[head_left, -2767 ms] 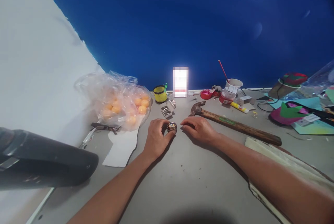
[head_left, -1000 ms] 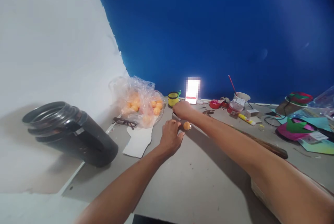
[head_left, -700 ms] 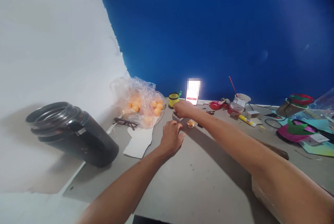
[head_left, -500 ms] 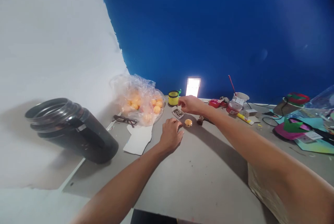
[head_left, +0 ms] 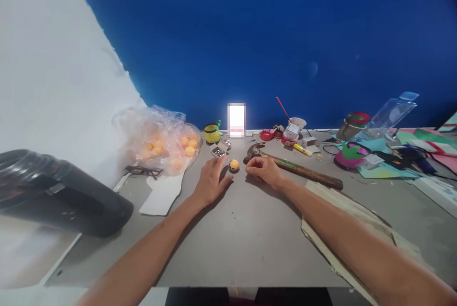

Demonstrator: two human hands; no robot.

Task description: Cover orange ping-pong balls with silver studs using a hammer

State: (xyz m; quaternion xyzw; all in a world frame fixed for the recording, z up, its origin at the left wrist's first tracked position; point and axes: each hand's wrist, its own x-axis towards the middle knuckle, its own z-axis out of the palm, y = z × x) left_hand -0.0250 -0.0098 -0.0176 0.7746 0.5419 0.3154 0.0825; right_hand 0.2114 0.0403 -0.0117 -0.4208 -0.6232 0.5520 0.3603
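Note:
A small orange ball (head_left: 234,165) with shiny metal bits around its lower part rests on the grey table (head_left: 232,244), between my hands. My left hand (head_left: 210,181) lies just left of it, thumb and fingers apart, apparently not gripping it. On the right, my right hand (head_left: 264,172) is pinched closed at the fingertips; anything between them is too small to make out. Behind my left fingers sits a small open white box (head_left: 218,152) of shiny metal pieces that look like thumbtacks. A claw hammer (head_left: 303,169) lies beyond my right hand.
Left are a big dark flask (head_left: 67,196), glasses (head_left: 143,170), white paper (head_left: 162,196) and a plastic bag of orange balls (head_left: 167,144). Behind stand a yellow cup (head_left: 212,133) and a bright phone (head_left: 236,120). A folded cloth (head_left: 342,220) lies under my right forearm.
My right hand reached to the small box, then came back beside the ball with fingers pinched. My left hand let go of the ball and opened beside it. The view has shifted.

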